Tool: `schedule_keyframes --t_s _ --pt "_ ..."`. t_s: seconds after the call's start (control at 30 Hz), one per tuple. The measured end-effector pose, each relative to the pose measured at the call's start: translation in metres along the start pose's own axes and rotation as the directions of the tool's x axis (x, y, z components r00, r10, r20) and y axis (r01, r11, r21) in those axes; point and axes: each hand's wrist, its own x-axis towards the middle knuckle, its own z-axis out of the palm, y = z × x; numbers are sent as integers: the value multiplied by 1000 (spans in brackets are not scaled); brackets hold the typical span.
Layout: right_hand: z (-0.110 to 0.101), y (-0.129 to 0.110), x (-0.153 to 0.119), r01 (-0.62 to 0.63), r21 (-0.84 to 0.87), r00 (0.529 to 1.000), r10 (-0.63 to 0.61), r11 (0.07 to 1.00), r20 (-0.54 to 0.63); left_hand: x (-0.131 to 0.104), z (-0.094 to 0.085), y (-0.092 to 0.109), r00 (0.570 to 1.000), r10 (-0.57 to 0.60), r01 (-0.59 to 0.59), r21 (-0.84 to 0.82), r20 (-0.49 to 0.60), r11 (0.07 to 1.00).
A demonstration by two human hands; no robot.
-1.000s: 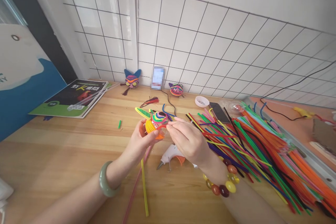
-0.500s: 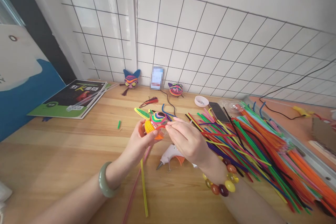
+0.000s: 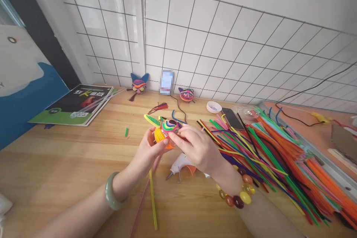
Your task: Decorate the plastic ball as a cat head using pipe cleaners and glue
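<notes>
A colourful pipe-cleaner figure (image 3: 161,135), with an orange body, striped face and green ears edged in yellow, is held up over the table. My left hand (image 3: 147,151) grips it from the left and below, thumb on its front. My right hand (image 3: 196,148) is bent round its right side, index fingertip pressing on the striped face; the other fingers are curled and partly hidden. Below the hands a white glue gun (image 3: 180,163) lies on the table (image 3: 69,178). A yellow strip (image 3: 153,200) and a pink strip run toward the front edge.
Many coloured pipe cleaners (image 3: 267,160) spread over the right side, beside a dark phone (image 3: 232,119) and a white bowl (image 3: 214,107). Two finished figures (image 3: 139,84) and a lit phone (image 3: 166,82) stand by the wall. A book (image 3: 78,104) lies at the left.
The red strip at my right fingertips now lies hidden or against the figure. My right index finger has moved left onto the face, and the figure has shifted slightly.
</notes>
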Motion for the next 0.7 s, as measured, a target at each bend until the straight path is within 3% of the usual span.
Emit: schedule_keyframes --t_s 0.7 --pt "1 -1 1 29 -101 998 -24 994 50 0 -2 1 998 -34 38 -84 53 996"
